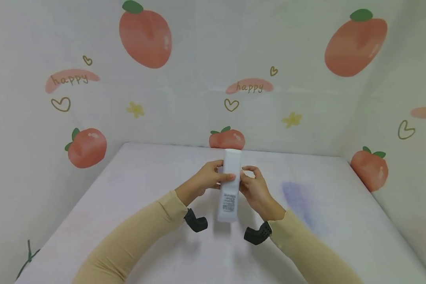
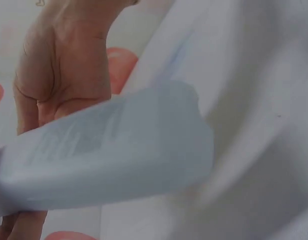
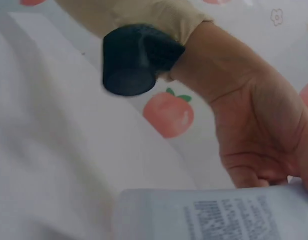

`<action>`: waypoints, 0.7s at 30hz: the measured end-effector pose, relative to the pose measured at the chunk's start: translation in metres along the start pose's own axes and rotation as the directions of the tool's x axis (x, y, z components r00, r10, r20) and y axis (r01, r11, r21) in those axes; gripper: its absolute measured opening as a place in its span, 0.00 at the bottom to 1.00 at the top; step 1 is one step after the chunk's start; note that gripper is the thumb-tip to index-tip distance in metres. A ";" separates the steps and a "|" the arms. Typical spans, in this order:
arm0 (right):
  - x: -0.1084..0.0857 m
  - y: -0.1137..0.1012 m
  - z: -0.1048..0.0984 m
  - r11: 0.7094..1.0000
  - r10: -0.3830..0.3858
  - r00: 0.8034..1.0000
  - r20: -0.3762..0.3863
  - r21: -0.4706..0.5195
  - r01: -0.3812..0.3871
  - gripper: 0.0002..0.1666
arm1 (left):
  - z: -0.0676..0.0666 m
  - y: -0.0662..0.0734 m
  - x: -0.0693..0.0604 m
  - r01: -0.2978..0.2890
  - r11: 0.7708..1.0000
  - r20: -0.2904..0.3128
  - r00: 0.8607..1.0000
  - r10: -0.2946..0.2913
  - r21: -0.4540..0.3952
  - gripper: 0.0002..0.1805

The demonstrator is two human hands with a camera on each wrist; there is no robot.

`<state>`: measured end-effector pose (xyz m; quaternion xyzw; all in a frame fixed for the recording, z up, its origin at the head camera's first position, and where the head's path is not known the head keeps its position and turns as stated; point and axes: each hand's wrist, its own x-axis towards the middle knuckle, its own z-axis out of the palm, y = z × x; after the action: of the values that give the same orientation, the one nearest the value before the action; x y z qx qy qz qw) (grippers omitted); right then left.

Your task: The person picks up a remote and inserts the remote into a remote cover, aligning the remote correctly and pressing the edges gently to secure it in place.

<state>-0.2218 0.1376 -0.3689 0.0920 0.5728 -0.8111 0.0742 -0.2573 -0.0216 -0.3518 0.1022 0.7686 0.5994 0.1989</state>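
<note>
A long white container (image 1: 230, 169) with rounded edges and a block of small grey print near its lower end is held upright above the table. My left hand (image 1: 207, 176) grips it from the left, thumb across the front face and other fingers behind. On the other side, my right hand (image 1: 254, 189) has its thumb and bent index finger at the container's right edge, above the print. The left wrist view shows the container's lower end (image 2: 186, 135) close up, with the right palm (image 2: 76, 60) behind it. Some right fingertips are hidden by the container (image 3: 164, 215).
The white-covered table (image 1: 156, 165) spreads below both hands, with a faint purple patch (image 1: 298, 201) at the right. A white back wall (image 1: 195, 106) printed with fruit rises behind it. Black wrist cameras (image 1: 257, 233) sit below both wrists.
</note>
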 end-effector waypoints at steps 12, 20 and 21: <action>-0.003 0.000 -0.003 0.985 -0.020 0.984 0.178 -0.164 0.049 0.29 | 0.004 -0.001 -0.010 -0.063 0.989 0.006 0.998 0.063 0.132 0.29; -0.007 -0.002 -0.004 0.979 -0.010 0.988 0.153 -0.201 0.041 0.31 | 0.005 -0.006 -0.015 -0.095 0.986 -0.015 0.995 0.099 0.138 0.31; -0.007 -0.003 -0.005 0.979 -0.012 0.989 0.148 -0.198 0.042 0.31 | 0.005 -0.007 -0.015 -0.103 0.989 -0.024 0.994 0.106 0.108 0.33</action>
<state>-0.2154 0.1433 -0.3661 0.0167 0.6459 -0.7548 0.1138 -0.2410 -0.0252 -0.3571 0.1438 0.7959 0.5686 0.1500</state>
